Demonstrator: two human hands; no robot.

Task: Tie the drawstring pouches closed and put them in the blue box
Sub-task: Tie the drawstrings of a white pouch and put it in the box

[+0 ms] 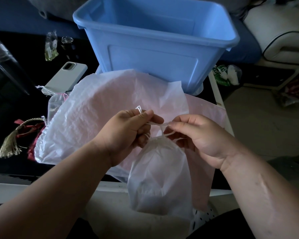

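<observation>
Over the tabletop's [10,107] near edge: white drawstring pouch [160,178] hangs, neck gathered. Left hand [128,130] and right hand [197,137] fingers each pinch its cord [158,124]. Blue box [155,49] stands behind.

A phone [66,76] in a pale grey case lies face down on the black table [33,104]. Further back on the table sits a small clear packet [50,47] with something yellow-green inside, and just beside it a little dark cup [67,42] with a shiny top. Off the right side of the table, lower down, lie a green and white wrapper [220,75] and a clear bag [234,75] with white stuff in it, side by side. Behind them is a big white seat [283,37] with a dark line round its edge. A white shoe [204,215] with holes shows at the bottom
</observation>
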